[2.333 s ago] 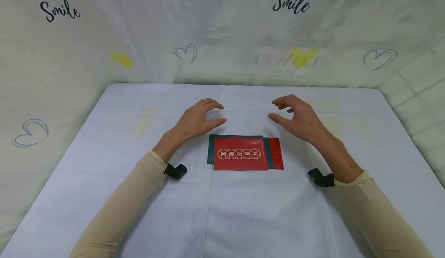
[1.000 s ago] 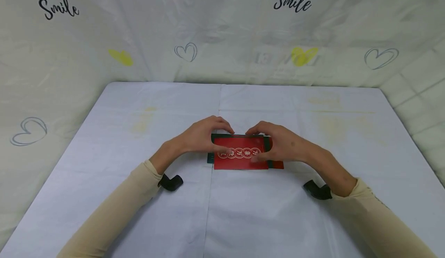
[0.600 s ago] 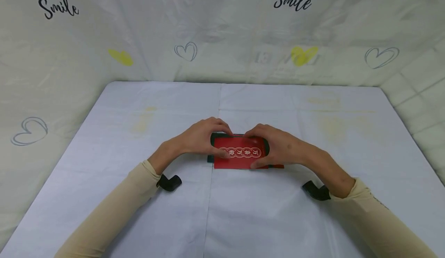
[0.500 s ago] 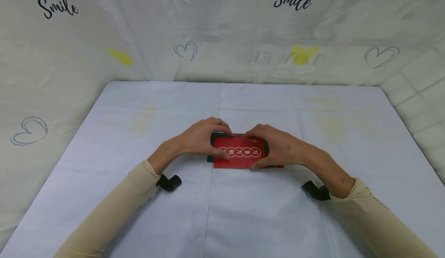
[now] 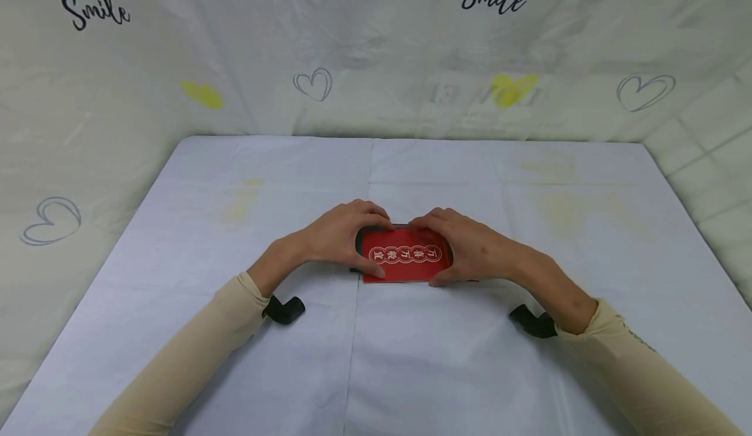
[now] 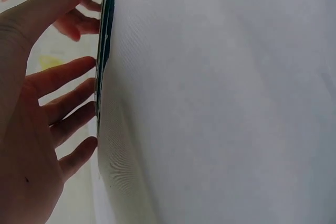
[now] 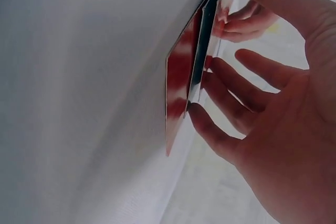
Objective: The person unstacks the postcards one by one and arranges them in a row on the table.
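Both hands have come down and closed in: 2.3 s ago they were apart and clear of the envelopes, and now they bracket them from the two ends. Since half a second ago the left thumb has slid off the printing toward the near edge, so all five white characters show.

Nearest are the two beige sleeves, left sleeve [image 5: 182, 358] and right sleeve [image 5: 652, 371], each with a black mount [image 5: 284, 311] at the wrist. Past them, at mid-table, lies the top envelope [image 5: 405, 271], red and flat, about where it was. The left hand [image 5: 343, 232] grips it, thumb at the near edge and fingers at the far edge, a little spread in the left wrist view. The right hand [image 5: 477, 247] grips the other end likewise; its fingers too are spread, tips at the stack's edge.

Beneath the top envelope is the green envelope [image 7: 206, 27], and under that the lower red envelope [image 7: 181, 59], its corner jutting out; the right hand now hides most of that overhang in the head view. The three stand slightly fanned apart. The white table [image 5: 264, 371] reaches back to a pale backdrop [image 5: 399, 38] with "Smile" lettering and hearts.
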Available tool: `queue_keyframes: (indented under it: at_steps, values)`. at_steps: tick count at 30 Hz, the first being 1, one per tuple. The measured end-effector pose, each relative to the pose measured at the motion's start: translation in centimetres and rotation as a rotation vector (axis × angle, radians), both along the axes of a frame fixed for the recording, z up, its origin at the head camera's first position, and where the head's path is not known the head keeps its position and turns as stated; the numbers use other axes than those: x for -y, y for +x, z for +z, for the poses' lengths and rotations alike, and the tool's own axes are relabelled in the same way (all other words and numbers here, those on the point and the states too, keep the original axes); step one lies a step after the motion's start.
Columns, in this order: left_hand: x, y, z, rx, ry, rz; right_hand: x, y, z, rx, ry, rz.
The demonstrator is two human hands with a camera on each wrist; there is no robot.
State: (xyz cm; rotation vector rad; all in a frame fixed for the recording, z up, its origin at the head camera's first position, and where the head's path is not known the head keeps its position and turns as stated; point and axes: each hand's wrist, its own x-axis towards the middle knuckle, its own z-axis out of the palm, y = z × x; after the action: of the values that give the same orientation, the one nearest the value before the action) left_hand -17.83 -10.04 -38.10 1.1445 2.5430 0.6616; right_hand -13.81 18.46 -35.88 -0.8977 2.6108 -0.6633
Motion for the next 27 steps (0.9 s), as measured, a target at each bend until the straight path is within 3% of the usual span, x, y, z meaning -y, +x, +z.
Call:
queue_keyframes:
  at_steps: [8, 21, 27]
  values:
    - [-0.01, 0.28, 0.08, 0.000, -0.017, 0.019, -0.30, -0.21, -0.10, -0.008, -0.062, -0.028]
    - [0.08, 0.34, 0.56, 0.038, 0.077, 0.073, -0.27, -0.72, 0.32, -0.001, -0.091, -0.070]
    - [0.26, -0.04, 0.74, 0.021, 0.097, 0.090, -0.05, -0.97, 0.27, 0.005, -0.076, -0.086]
